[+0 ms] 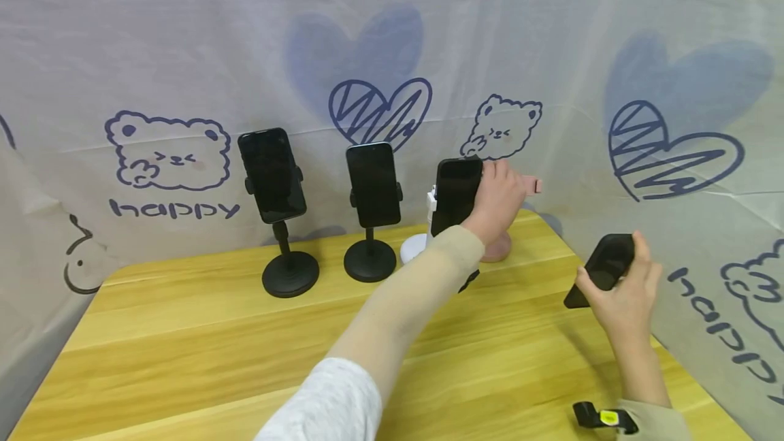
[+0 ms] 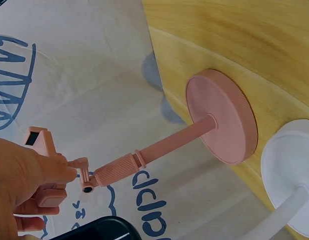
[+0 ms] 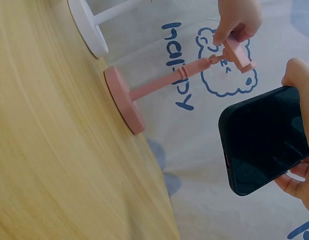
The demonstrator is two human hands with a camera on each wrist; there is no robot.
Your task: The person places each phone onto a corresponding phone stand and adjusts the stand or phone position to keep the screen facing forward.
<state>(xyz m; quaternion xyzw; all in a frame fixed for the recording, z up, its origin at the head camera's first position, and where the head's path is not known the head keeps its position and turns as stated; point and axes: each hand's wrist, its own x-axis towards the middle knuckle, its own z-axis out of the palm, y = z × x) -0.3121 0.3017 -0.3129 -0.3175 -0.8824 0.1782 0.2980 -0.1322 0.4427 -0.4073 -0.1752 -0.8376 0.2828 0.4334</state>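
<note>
My left hand [image 1: 499,199] grips the clamp head of a pink phone stand [image 2: 169,145] at the table's back right. In the left wrist view, the stand's round base rests on the wood and its stem rises to the fingers. The clamp [image 3: 237,54] shows no phone in it in the right wrist view. Off to the right, my right hand [image 1: 627,298] holds a black smartphone [image 3: 264,140] by its edges, tilted and raised above the table. The phone and the pink stand are apart.
A white stand [image 2: 289,165] bearing a phone [image 1: 456,192] is beside the pink one, partly behind my left arm. Farther left, two black stands [image 1: 290,274] [image 1: 369,262] carry phones. A printed cloth [image 1: 551,53] hangs behind the wooden table [image 1: 214,352].
</note>
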